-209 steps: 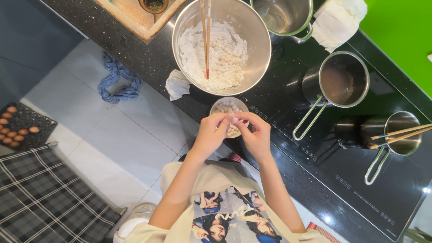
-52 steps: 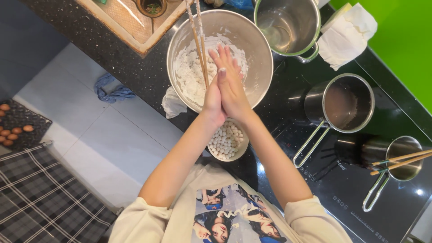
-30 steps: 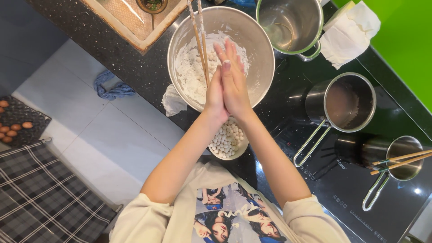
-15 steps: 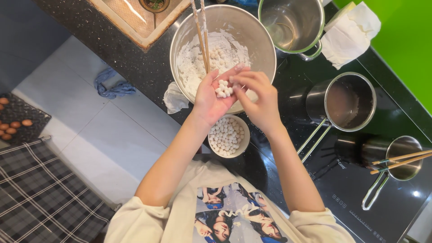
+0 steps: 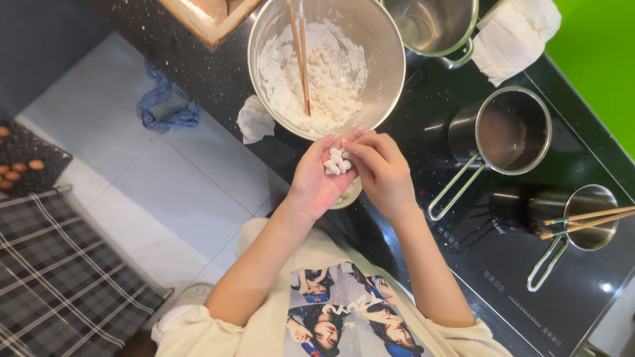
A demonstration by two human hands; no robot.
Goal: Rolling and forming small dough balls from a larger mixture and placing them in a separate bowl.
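Below the bowl (image 5: 387, 63), cupped left hand (image 5: 317, 182) holds white pellets (image 5: 336, 161), right hand (image 5: 380, 172) touching

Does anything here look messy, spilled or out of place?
A few things do. A blue cloth lies crumpled on the tiled floor, away from the counter. A crumpled white paper sits at the counter's edge beside the flour bowl. Otherwise, the left hand cups small white pieces neatly.

We saw no packages, signs or screens. Only small white printed control markings (image 5: 512, 291) lay along the near edge of the black cooktop (image 5: 476, 251), set into the tabletop.
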